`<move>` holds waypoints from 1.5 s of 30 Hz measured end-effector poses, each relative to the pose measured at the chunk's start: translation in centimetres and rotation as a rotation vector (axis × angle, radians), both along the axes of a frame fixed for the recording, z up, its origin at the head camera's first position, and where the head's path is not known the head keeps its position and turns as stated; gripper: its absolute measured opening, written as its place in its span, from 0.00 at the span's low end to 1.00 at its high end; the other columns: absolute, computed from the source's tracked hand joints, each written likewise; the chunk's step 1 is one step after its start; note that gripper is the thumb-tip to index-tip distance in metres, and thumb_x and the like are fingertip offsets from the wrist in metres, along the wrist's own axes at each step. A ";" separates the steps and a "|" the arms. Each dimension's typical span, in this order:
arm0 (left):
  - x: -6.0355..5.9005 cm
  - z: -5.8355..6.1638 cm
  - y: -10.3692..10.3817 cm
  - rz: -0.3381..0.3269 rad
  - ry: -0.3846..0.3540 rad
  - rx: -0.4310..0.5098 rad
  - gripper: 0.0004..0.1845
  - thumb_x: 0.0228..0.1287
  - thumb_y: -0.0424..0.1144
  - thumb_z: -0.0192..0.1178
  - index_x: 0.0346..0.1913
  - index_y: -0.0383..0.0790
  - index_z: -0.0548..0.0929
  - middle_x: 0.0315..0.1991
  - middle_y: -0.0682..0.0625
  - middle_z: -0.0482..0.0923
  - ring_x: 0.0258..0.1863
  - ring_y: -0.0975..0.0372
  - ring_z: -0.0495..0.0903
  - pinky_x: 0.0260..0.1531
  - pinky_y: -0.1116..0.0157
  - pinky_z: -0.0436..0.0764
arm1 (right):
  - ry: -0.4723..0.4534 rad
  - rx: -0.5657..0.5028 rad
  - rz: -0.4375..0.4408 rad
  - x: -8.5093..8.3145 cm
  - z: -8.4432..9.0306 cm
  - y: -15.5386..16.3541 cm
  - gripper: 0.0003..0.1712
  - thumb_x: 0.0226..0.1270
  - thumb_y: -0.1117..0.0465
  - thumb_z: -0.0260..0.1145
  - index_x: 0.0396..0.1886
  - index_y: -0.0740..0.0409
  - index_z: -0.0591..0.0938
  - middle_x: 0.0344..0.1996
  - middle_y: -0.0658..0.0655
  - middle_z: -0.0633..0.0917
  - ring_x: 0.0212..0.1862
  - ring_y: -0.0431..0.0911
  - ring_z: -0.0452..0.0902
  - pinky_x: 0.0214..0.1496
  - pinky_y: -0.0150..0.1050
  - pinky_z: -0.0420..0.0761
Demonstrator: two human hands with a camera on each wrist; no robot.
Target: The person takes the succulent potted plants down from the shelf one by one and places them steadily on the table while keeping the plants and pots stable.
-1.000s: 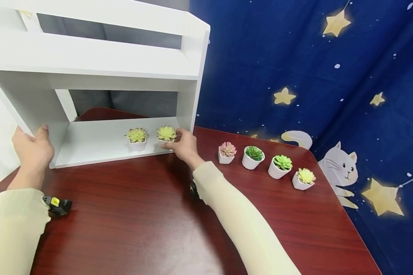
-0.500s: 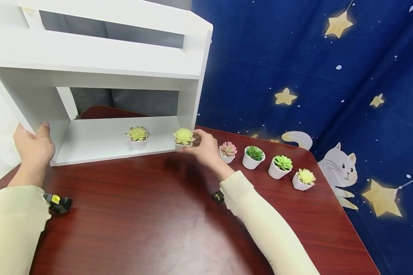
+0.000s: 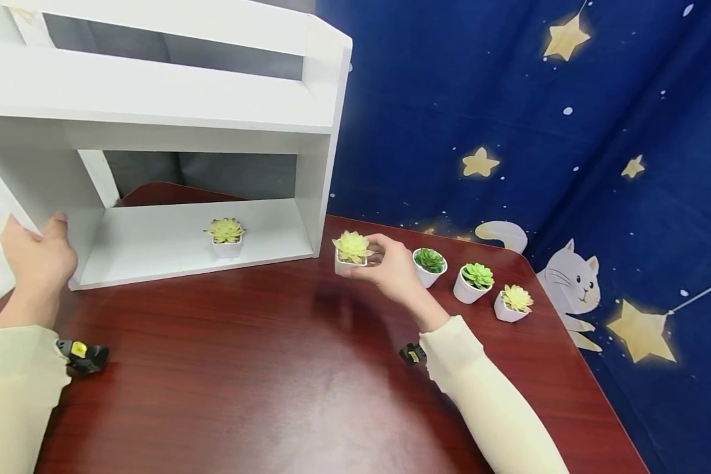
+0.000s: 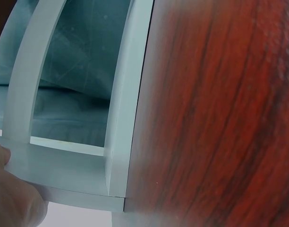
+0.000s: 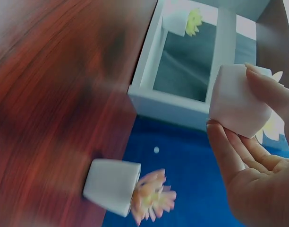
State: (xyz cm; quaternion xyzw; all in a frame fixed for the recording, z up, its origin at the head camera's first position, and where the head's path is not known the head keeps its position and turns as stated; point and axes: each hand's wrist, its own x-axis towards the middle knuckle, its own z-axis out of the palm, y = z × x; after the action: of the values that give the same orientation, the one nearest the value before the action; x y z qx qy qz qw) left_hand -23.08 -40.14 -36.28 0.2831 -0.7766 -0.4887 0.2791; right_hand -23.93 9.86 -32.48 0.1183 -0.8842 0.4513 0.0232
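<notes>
My right hand (image 3: 398, 268) pinches the white pot of a yellow-green potted succulent (image 3: 351, 247) between thumb and fingers. It holds the plant upright above the table, just right of the white shelf (image 3: 195, 263). The right wrist view shows the pot (image 5: 239, 99) from below. My left hand (image 3: 40, 253) grips the shelf's left side panel, thumb on the inner face; its other fingers are mostly hidden. On the lower board sits another yellow-green potted succulent (image 3: 226, 237). A pink potted succulent (image 5: 111, 187) shows in the right wrist view; in the head view my right hand hides it.
Right of my right hand stand a dark green succulent (image 3: 429, 265), a bright green one (image 3: 474, 282) and a yellow one (image 3: 513, 303), all in white pots on the red-brown table (image 3: 243, 368). A blue starry curtain (image 3: 409, 118) hangs behind.
My right hand has lifted the yellow-green potted succulent off the lower board and carried it right, out past the shelf's right side. The left hand stays on the side panel.
</notes>
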 end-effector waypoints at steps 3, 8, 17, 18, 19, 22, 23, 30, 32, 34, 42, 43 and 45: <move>0.1 0.1 0.0 0.000 0.010 0.004 0.27 0.77 0.45 0.43 0.76 0.65 0.61 0.77 0.58 0.62 0.75 0.69 0.60 0.78 0.63 0.60 | -0.029 -0.002 -0.022 0.4 -0.1 1.3 0.36 0.46 0.54 0.84 0.56 0.57 0.81 0.49 0.57 0.87 0.51 0.50 0.86 0.56 0.45 0.85; 0.1 0.4 0.1 0.008 -0.016 0.021 0.28 0.77 0.45 0.43 0.76 0.66 0.60 0.78 0.58 0.60 0.76 0.69 0.59 0.78 0.62 0.58 | -0.074 0.038 -0.055 1.0 -0.6 3.2 0.38 0.46 0.53 0.84 0.57 0.59 0.79 0.50 0.58 0.86 0.53 0.51 0.85 0.58 0.46 0.85; 0.3 0.4 0.0 0.012 -0.028 0.057 0.27 0.77 0.45 0.44 0.76 0.65 0.61 0.77 0.61 0.62 0.74 0.71 0.61 0.78 0.64 0.60 | -0.109 0.126 -0.065 1.1 -2.3 4.8 0.40 0.43 0.54 0.85 0.57 0.61 0.78 0.50 0.61 0.86 0.54 0.53 0.86 0.55 0.46 0.85; 0.4 0.4 0.0 0.014 -0.027 0.056 0.27 0.77 0.45 0.44 0.76 0.65 0.62 0.76 0.61 0.63 0.73 0.71 0.62 0.77 0.64 0.60 | -0.110 0.136 -0.062 1.0 -2.5 4.9 0.40 0.44 0.54 0.85 0.57 0.62 0.78 0.50 0.61 0.86 0.53 0.53 0.86 0.54 0.45 0.85; 0.4 0.4 0.0 0.014 -0.027 0.059 0.27 0.77 0.45 0.44 0.76 0.64 0.62 0.76 0.61 0.63 0.73 0.72 0.62 0.77 0.65 0.60 | -0.113 0.141 -0.057 1.0 -2.7 5.0 0.40 0.44 0.54 0.84 0.56 0.63 0.78 0.49 0.62 0.86 0.53 0.52 0.86 0.53 0.45 0.86; 0.3 0.4 0.1 0.011 -0.009 0.055 0.27 0.77 0.44 0.44 0.75 0.63 0.63 0.76 0.60 0.64 0.72 0.72 0.63 0.77 0.66 0.60 | -0.133 0.138 -0.046 1.0 -3.4 5.2 0.38 0.44 0.58 0.84 0.55 0.65 0.78 0.48 0.63 0.86 0.51 0.52 0.86 0.51 0.42 0.86; 0.3 0.3 0.1 0.010 -0.009 0.048 0.27 0.77 0.44 0.44 0.75 0.63 0.63 0.76 0.60 0.64 0.72 0.72 0.63 0.77 0.65 0.60 | -0.134 0.140 -0.041 0.9 -3.6 5.4 0.37 0.44 0.59 0.84 0.54 0.66 0.78 0.48 0.63 0.86 0.51 0.52 0.86 0.50 0.42 0.85; 0.2 0.4 0.2 0.013 -0.019 0.037 0.27 0.77 0.45 0.44 0.76 0.64 0.62 0.76 0.59 0.63 0.74 0.70 0.62 0.77 0.64 0.60 | -0.143 0.196 -0.018 0.6 -4.9 5.9 0.36 0.43 0.60 0.84 0.53 0.66 0.79 0.46 0.62 0.86 0.50 0.52 0.85 0.51 0.43 0.84; 0.2 0.3 0.0 0.014 -0.015 0.054 0.27 0.76 0.44 0.45 0.75 0.63 0.63 0.76 0.59 0.64 0.72 0.71 0.63 0.77 0.66 0.60 | -0.140 0.213 -0.014 0.5 -5.1 5.9 0.36 0.43 0.60 0.84 0.52 0.65 0.79 0.46 0.62 0.86 0.51 0.52 0.85 0.52 0.44 0.84; 0.2 0.3 -0.2 0.015 -0.016 0.063 0.27 0.77 0.44 0.45 0.75 0.64 0.63 0.76 0.60 0.63 0.73 0.72 0.62 0.77 0.65 0.60 | -0.142 0.222 -0.010 0.3 -5.3 6.0 0.35 0.44 0.59 0.84 0.51 0.64 0.79 0.46 0.62 0.87 0.51 0.53 0.84 0.54 0.46 0.83; 0.5 0.8 0.3 -0.002 -0.022 0.044 0.27 0.77 0.44 0.43 0.76 0.66 0.60 0.78 0.60 0.61 0.75 0.70 0.59 0.78 0.63 0.58 | -0.141 0.217 -0.003 0.4 -5.4 6.1 0.35 0.45 0.57 0.84 0.52 0.64 0.78 0.46 0.62 0.87 0.51 0.52 0.84 0.55 0.45 0.83; 0.6 0.9 0.4 -0.002 -0.025 0.043 0.28 0.78 0.44 0.43 0.76 0.67 0.60 0.78 0.60 0.60 0.76 0.70 0.59 0.79 0.63 0.58 | -0.140 0.214 0.002 0.5 -5.3 6.1 0.37 0.46 0.57 0.83 0.54 0.64 0.78 0.47 0.62 0.87 0.52 0.52 0.84 0.55 0.45 0.83; 0.6 1.0 0.7 -0.004 -0.029 0.037 0.28 0.78 0.44 0.42 0.76 0.67 0.59 0.78 0.59 0.59 0.77 0.69 0.58 0.79 0.62 0.57 | -0.136 0.208 0.008 0.8 -5.2 6.1 0.41 0.46 0.55 0.84 0.59 0.64 0.76 0.49 0.62 0.86 0.54 0.53 0.83 0.57 0.47 0.82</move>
State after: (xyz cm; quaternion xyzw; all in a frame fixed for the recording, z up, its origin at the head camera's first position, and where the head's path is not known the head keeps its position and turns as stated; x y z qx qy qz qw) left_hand -22.48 -39.48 -35.28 0.2936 -0.7719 -0.4996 0.2616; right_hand -23.17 16.00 -37.72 0.0927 -0.9252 0.3644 -0.0510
